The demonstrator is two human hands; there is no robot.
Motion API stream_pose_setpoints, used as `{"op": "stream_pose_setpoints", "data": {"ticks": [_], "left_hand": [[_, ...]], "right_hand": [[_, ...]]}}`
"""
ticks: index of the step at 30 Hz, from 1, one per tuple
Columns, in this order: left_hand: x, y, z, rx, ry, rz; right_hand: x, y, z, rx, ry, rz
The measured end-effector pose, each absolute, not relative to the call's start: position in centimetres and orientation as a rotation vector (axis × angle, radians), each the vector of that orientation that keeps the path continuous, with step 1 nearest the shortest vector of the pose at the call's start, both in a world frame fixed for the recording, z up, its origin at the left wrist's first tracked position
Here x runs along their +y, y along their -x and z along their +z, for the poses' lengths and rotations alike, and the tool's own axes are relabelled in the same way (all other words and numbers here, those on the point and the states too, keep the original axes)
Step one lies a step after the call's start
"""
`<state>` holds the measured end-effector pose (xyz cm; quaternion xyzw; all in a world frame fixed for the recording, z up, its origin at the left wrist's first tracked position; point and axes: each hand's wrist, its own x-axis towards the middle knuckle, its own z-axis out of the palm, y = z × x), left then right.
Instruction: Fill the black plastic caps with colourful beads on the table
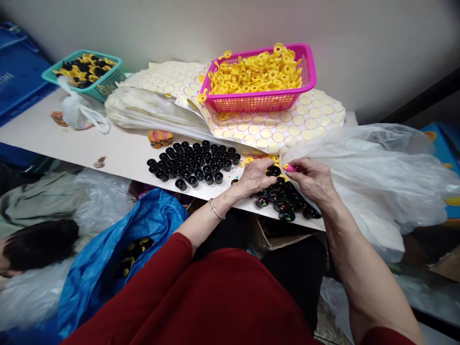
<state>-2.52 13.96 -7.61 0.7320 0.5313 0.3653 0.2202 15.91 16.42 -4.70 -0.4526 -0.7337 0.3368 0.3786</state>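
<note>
My left hand is curled around a small black cup held just above the table's near edge. My right hand pinches a small pink piece right beside that cup. Below both hands lies a cluster of black cups with coloured bits inside. To the left stands a block of several empty black cups in rows.
A pink basket of yellow rings sits on sheets printed with circles. A teal basket with black and yellow parts stands far left. A clear plastic bag lies right, a blue bag below the white table. A person's head shows lower left.
</note>
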Motion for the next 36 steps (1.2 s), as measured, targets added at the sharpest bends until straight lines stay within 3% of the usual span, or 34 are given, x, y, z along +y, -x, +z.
{"op": "stream_pose_setpoints", "data": {"ticks": [6, 8, 10, 16, 19, 22, 27, 31, 36], "left_hand": [[13.8, 1.0, -7.4, 1.412, -2.135, 0.915], [13.9, 0.8, -7.3, 1.415, -2.12, 0.914], [13.9, 0.7, -7.5, 1.419, -2.101, 0.938], [14.3, 2.5, -8.3, 1.446, -2.01, 1.062], [14.5, 5.6, -8.1, 1.579, -1.929, 1.169], [14.6, 8.8, -7.5, 1.762, -1.892, 1.128], [14.2, 10.2, -7.0, 1.956, -1.912, 0.735], [14.2, 8.8, -7.1, 1.946, -1.95, 0.571], [14.6, 8.4, -7.6, 1.791, -1.901, 0.498]], "right_hand": [[14.4, -16.2, -2.2, -2.591, 1.272, -0.002], [14.0, -16.2, -1.8, -2.651, 1.251, -0.148], [14.1, -16.2, -2.1, -2.582, 1.231, -0.09], [16.4, -17.1, -4.6, -1.841, 1.222, 0.761], [18.0, -18.4, -5.9, -1.453, 1.347, 0.961], [20.0, -20.4, -7.7, -1.401, 1.481, 0.836], [23.1, -22.8, -10.8, -1.8, 1.545, 0.506], [24.8, -22.3, -11.7, -2.011, 1.467, 0.462], [25.7, -20.2, -11.7, -2.148, 1.721, 0.579]]}}
